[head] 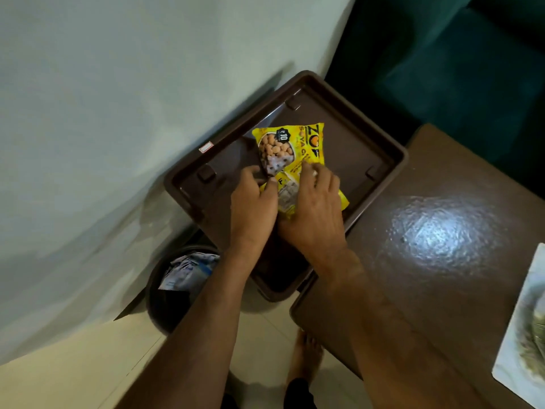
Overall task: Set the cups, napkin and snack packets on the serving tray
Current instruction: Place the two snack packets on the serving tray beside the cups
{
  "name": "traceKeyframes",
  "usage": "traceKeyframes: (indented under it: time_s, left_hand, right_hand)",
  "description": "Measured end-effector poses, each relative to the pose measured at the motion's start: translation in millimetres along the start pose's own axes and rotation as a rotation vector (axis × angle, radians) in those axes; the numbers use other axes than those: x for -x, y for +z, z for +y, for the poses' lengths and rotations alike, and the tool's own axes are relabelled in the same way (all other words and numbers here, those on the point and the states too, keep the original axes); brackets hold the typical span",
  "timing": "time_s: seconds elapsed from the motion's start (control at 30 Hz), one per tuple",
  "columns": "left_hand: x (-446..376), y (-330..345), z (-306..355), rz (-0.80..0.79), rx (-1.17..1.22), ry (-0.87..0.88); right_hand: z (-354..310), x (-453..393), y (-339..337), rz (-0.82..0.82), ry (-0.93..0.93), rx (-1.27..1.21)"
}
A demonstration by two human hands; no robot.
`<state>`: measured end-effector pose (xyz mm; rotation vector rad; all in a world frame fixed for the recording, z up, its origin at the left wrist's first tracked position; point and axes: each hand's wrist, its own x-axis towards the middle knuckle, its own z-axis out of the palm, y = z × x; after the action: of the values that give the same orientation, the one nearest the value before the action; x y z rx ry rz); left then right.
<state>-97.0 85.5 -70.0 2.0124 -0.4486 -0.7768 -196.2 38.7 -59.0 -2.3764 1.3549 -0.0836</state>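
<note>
By a pale wall [118, 113], a brown serving tray [354, 143] overhangs the desk [442, 172]. A yellow snack packet [298, 143] lies in it, the left hand [253, 199] pinching its edge, the right hand [317, 208] pressing flat on top.

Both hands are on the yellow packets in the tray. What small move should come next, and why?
Probably release and lift both hands away: the packets already lie in the tray, the left hand pinching and the right hand pressing them, and nothing else shows in it yet.
</note>
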Motion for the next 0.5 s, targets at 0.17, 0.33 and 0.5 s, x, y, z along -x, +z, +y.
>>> traceKeyframes:
  time_s: [0.17, 0.33, 0.5]
  left_hand:
    - [-5.4, 7.8, 4.7, -0.024, 0.142, -0.079]
    - [-6.3, 11.4, 22.9, -0.107, 0.48, -0.146]
    - [-14.5, 10.2, 33.4, -0.107, 0.505, -0.028]
  right_hand:
    - [4.2, 0.0, 16.2, -0.008, 0.049, 0.127]
    - [13.2, -11.9, 15.0, 0.116, 0.073, -0.031]
    - [32.1, -20.3, -10.9, 0.298, 0.273, -0.719]
